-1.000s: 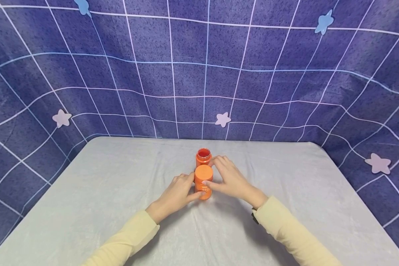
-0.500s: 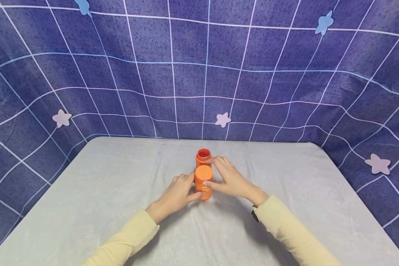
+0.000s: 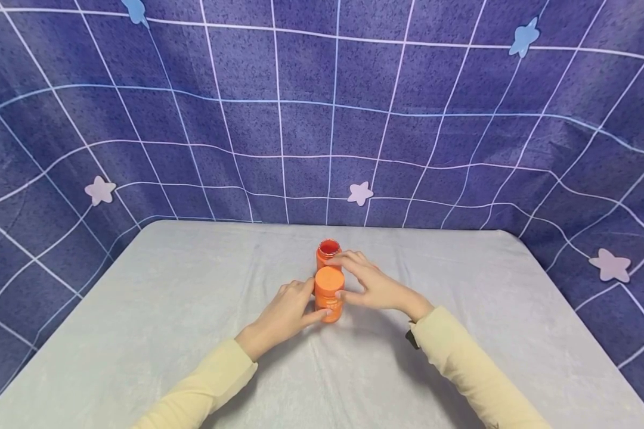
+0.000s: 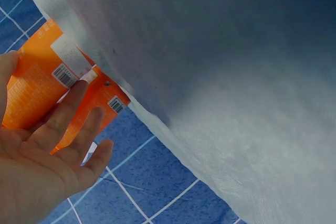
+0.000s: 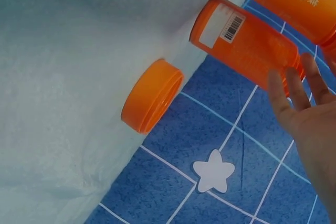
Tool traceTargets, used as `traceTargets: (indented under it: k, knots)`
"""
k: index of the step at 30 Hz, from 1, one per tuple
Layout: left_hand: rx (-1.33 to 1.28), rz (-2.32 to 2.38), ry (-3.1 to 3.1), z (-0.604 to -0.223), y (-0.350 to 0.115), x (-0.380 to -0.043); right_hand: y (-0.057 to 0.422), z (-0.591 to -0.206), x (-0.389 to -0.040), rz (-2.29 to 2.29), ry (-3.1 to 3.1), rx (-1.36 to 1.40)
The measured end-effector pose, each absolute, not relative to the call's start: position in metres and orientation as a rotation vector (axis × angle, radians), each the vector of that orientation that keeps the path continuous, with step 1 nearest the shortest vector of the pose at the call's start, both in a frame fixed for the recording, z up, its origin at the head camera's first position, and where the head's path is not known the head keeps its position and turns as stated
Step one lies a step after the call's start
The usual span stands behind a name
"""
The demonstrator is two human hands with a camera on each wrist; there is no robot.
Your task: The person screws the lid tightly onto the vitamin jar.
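Two orange bottles stand one behind the other on the cloth. My left hand grips the nearer bottle, thumb in front and index finger on its far side; the other fingers spread loosely in the left wrist view. Over its orange lid my right hand reaches from the right, thumb at the near edge and fingers round the far side. The farther bottle is uncapped, its round mouth showing in the head view. A loose orange lid lies on the table in the right wrist view, hidden in the head view.
A pale grey cloth covers the table. Behind it and at both sides hangs a blue-purple curtain with grid lines and stars. The uncapped bottle stands right behind the gripped one, close to the right fingers.
My right hand has turned at the lid: its fingers have swung left along the far side while the thumb has slid right. The left hand and both bottles stay in place.
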State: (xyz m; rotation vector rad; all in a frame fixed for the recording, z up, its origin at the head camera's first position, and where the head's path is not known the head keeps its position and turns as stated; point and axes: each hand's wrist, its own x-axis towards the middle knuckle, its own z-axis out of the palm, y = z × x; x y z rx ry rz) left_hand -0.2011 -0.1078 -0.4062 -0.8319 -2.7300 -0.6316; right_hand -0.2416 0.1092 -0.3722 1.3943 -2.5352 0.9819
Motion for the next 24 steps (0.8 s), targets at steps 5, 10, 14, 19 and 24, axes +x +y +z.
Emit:
traceTargets:
  k: [5, 10, 14, 19, 24]
  knots:
    - [-0.826, -0.637, -2.738, -0.4067, -0.1078, -0.2008, 0.1092, -0.3709, -0.2422, 1.003, -2.506, 1.441]
    - [-0.825, -0.633, -2.739, -0.4073, -0.1076, -0.2013, 0.1097, -0.3718, -0.2418, 0.998, -2.517, 1.423]
    - [-0.825, -0.631, -2.74, -0.4069, -0.1075, -0.2011, 0.11, -0.373, -0.2411, 1.0, -2.541, 1.38]
    - [-0.829, -0.643, -2.735, -0.4054, -0.1072, -0.1998, 0.109, -0.3741, -0.2384, 0.933, -2.525, 1.324]
    - [-0.836, -0.65, -2.724, -0.4045, -0.1072, -0.1991, 0.1063, -0.3763, -0.2358, 0.877, -2.5, 1.252]
